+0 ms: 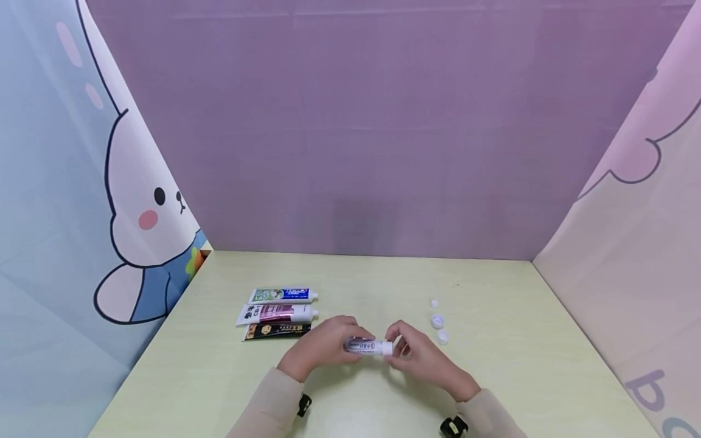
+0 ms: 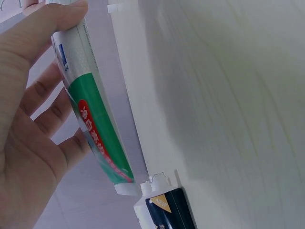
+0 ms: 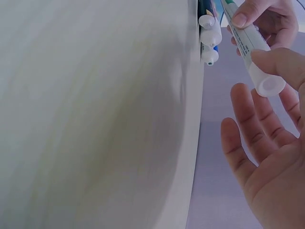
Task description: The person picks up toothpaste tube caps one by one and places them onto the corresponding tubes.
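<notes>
Near the front middle of the table, my left hand (image 1: 328, 345) grips a white and green toothpaste tube (image 2: 102, 126), thumb on one side. The tube lies level, its white cap (image 1: 387, 348) pointing right. My right hand (image 1: 418, 359) pinches that cap between thumb and forefinger; the right wrist view shows the thumb on it (image 3: 271, 85) and the other fingers spread loosely. Left of my left hand lie three more tubes in a stack of rows: a blue and green one (image 1: 282, 296), a white and purple one (image 1: 276, 314) and a black one (image 1: 274, 331).
Three loose white caps lie right of my right hand: a small one (image 1: 434, 303), a larger one (image 1: 437, 321) and another (image 1: 442, 336). A purple cloth wall (image 1: 372, 134) stands behind the pale table (image 1: 493, 304), with printed cloths on both sides.
</notes>
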A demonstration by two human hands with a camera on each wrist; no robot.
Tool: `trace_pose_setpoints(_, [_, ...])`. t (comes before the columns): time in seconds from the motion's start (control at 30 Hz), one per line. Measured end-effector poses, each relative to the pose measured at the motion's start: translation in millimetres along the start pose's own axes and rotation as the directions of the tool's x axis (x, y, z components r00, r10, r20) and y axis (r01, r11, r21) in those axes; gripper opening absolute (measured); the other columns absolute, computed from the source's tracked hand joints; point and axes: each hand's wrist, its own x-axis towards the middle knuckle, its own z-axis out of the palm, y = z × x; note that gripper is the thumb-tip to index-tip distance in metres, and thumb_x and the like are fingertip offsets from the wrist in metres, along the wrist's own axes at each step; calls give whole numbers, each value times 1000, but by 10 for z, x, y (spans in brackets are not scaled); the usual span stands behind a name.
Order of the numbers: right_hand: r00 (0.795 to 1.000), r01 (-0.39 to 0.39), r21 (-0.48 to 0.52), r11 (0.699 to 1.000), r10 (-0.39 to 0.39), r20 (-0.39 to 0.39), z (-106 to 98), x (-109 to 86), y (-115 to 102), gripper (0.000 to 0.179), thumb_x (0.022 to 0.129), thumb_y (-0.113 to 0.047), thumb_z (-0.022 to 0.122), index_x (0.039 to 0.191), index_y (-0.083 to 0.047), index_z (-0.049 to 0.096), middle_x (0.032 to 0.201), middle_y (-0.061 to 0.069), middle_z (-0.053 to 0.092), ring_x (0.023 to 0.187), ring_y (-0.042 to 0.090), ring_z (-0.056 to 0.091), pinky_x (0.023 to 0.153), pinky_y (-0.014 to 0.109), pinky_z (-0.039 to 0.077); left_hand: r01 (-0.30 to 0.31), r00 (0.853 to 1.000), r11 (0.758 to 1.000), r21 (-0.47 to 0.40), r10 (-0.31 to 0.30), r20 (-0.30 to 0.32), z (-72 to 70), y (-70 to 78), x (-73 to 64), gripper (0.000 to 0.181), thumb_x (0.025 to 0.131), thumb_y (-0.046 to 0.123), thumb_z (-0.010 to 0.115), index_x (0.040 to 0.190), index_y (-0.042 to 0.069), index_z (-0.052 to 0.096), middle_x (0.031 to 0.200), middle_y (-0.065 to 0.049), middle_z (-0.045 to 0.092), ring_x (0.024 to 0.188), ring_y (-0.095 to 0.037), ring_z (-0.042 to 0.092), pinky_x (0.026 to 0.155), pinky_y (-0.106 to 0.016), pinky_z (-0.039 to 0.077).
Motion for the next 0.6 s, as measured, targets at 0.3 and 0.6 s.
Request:
trace_pose_setpoints(0.3, [1000,-27,-24,999,27,-1,-20,-20,-51,27,88,-1,74,107,-10,56,94,2,66,78,17,62,69,29,54,11,1000,1000,3,-11,10,-15,15,2,35,82,21,81,117,23,75,96,14,64,82,1,53,77,-15,46])
trace_pose_setpoints(0.6, [1000,19,8,1000,-19,12,-114,-55,-373,14,96,-5,66,107,-3,57,86,12,67,72,16,60,65,27,52,-4,1000,1000,16,4,8,-32,43,6,36,82,20,81,117,23,75,96,14,64,82,1,53,77,-14,46])
